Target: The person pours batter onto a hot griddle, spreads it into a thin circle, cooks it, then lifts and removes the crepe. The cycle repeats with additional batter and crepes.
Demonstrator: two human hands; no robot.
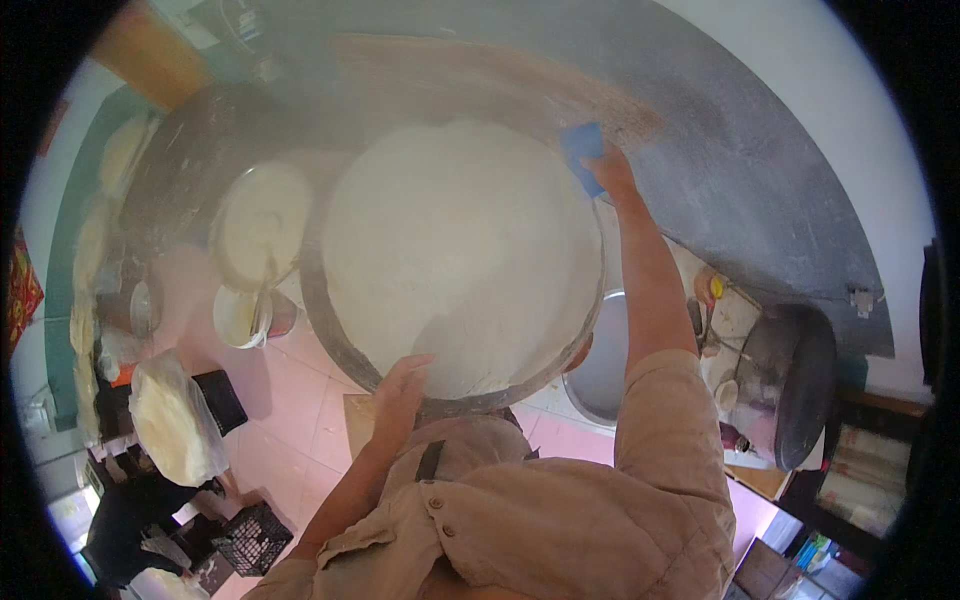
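A large, round, pale flatbread [460, 250] covers nearly the whole of a round griddle [313, 265] in front of me. Haze, perhaps steam, softens the view over it. My right hand [614, 168] is closed on a flat blue scraper [581, 148] at the far right rim of the griddle. The scraper lies close to the flatbread's edge; whether it touches cannot be told. At the near left rim, my left hand [402, 388] has its fingers stretched out over the flatbread's border, and nothing shows in them.
Left of the griddle are a round pan of pale batter [262, 225] and a white bucket [240, 318]. A plastic bag of pale sheets [178, 415] stands further left, above a black crate [253, 540]. A metal basin [603, 365] sits under my right arm. A grey wall [740, 170] rises behind.
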